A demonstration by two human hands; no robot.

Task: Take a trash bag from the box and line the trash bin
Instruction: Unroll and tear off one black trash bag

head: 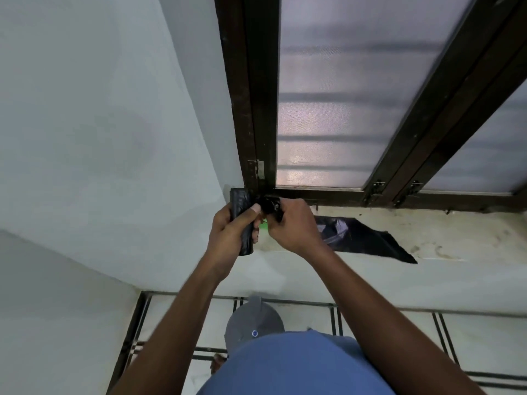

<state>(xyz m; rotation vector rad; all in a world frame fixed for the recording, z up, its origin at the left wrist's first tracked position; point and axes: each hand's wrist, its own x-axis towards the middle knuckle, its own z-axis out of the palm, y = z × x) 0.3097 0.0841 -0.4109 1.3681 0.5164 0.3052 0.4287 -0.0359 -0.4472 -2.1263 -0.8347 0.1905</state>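
Where the wall meets it, a dark-framed window [328,95] fills twelve to two o'clock. Grey trash bin [252,320]: six o'clock, on the tiled floor. Flat black bag [362,238]: three o'clock, on the sill. Bag roll [241,220]: centre, left hand [228,235] clamped round it. Right hand [293,226]: pinching the roll's loose end.

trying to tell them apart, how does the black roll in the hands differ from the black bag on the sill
The roll is tightly wound into a cylinder; the bag lies loose and flat. The roll is gripped by the left hand while the right hand picks at it; the bag sits untouched on the sill. Both are black plastic.
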